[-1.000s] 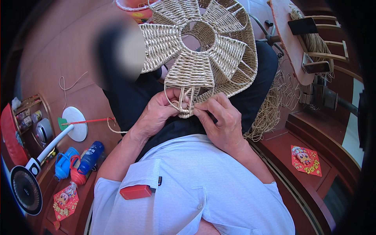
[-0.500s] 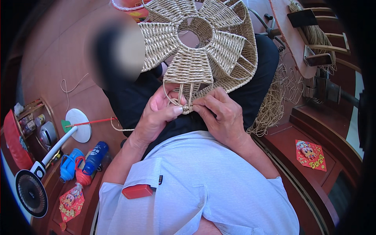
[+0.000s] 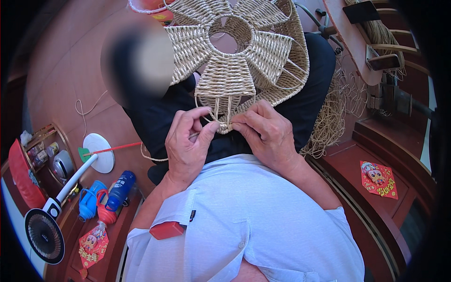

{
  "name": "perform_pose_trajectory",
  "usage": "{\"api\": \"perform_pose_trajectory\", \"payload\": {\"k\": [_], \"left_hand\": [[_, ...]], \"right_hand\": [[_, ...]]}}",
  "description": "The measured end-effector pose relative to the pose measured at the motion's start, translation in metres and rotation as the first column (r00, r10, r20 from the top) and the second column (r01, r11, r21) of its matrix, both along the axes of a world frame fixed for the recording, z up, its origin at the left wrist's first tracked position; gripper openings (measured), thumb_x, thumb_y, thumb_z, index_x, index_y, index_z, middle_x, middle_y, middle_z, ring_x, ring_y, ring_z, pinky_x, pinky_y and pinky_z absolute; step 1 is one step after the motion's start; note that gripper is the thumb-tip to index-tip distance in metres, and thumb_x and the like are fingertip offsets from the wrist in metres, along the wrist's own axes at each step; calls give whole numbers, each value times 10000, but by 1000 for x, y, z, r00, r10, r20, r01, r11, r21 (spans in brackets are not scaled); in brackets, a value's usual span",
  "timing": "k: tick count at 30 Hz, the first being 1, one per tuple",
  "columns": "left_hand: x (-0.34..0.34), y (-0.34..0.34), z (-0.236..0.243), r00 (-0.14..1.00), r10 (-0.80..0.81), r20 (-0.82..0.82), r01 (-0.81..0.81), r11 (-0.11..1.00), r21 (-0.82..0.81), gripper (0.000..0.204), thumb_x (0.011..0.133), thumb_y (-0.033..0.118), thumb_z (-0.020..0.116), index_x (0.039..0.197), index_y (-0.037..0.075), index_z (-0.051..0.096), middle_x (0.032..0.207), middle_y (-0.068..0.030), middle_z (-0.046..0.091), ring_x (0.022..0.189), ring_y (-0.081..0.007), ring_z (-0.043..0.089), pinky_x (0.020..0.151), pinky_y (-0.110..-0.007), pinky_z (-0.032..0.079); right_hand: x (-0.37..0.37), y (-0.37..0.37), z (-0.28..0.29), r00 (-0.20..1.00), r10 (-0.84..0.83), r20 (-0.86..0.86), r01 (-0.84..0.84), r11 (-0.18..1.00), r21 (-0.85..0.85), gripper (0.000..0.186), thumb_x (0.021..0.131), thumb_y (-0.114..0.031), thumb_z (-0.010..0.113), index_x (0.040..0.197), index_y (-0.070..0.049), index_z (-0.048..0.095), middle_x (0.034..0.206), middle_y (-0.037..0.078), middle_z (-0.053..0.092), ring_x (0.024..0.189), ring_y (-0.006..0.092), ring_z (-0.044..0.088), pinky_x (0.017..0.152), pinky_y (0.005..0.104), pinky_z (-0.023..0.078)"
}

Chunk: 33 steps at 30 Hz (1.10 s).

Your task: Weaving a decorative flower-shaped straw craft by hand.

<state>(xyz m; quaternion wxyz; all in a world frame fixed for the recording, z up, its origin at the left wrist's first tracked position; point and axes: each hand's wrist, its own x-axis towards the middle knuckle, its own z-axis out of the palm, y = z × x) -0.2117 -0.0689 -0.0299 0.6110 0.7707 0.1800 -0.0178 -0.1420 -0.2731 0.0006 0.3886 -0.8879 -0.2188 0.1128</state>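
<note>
Both hands have shifted little since half a second ago; the left thumb now lies flatter against the weave edge, and the pink object seen under the left fingers then is out of sight. Woven rope disc point(image 3: 235, 51), flower-patterned with a round centre hole, rests on the lap over dark trousers point(image 3: 300, 89), its worked edge pointing toward 6 o'clock, toward the person. Bare upright strands at that edge run along the 12-to-6 line. Left hand point(image 3: 188, 143), grip pinched shut on a loose rope strand point(image 3: 206, 117) at the disc's lower rim. Right hand point(image 3: 268, 134), fingers clenched on the same rim from 3 o'clock, fingertips touching the weave. Loose rope bundle point(image 3: 333, 117) lies at 3 o'clock of the disc. White desk fan point(image 3: 44, 235) and blue bottle point(image 3: 120, 190) sit well apart at 8 o'clock.
</note>
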Motion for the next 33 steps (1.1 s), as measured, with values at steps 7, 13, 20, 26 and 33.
{"api": "perform_pose_trajectory", "payload": {"k": [7, 13, 20, 26, 33], "left_hand": [[3, -1, -10, 960, -140, 241, 110, 985, 135, 186, 978, 20, 807, 1157, 42, 762, 1074, -68, 706, 856, -127, 661, 728, -297, 543], [0, 13, -9, 990, -137, 46, 136, 779, -612, 89, 1114, 99, 678, 1193, 58, 670, 1166, -50, 788, 778, -11, 568, 649, -196, 450], [9, 23, -6, 981, -185, 62, 178, 718, -673, 99, 1126, 133, 670, 1173, 49, 644, 1048, -57, 756, 829, -29, 598, 715, -196, 460], [12, 22, -14, 982, -112, 152, 185, 733, -655, 119, 1120, 146, 676, 1153, 40, 634, 1022, -90, 751, 782, -43, 546, 715, -215, 410], [3, 23, -29, 971, -82, 225, 195, 816, -544, 111, 1120, 158, 676, 1171, 65, 642, 1055, -105, 773, 631, 15, 428, 550, -163, 293]], "right_hand": [[-3, -2, -5, 999, 12, 38, -12, 1000, 3, 176, 887, -91, 873, 1054, -62, 823, 899, 86, 652, 768, 245, 683, 674, 370, 555], [0, -5, -11, 973, 60, 224, -75, 995, 60, 226, 866, -205, 889, 1036, -85, 801, 1039, 58, 711, 824, 216, 725, 685, 361, 579], [14, -20, -19, 914, 270, 302, -244, 962, -119, 298, 835, -261, 891, 1069, -102, 799, 1079, 48, 750, 910, 213, 765, 722, 337, 617], [21, -22, -14, 910, 320, 262, -302, 947, -108, 260, 859, -214, 878, 1058, -78, 784, 1057, 52, 751, 918, 220, 768, 734, 345, 624], [14, -9, -4, 967, 207, 149, -206, 978, -26, 127, 919, -136, 806, 1025, -92, 752, 1001, 38, 717, 854, 246, 727, 731, 374, 579]]}}
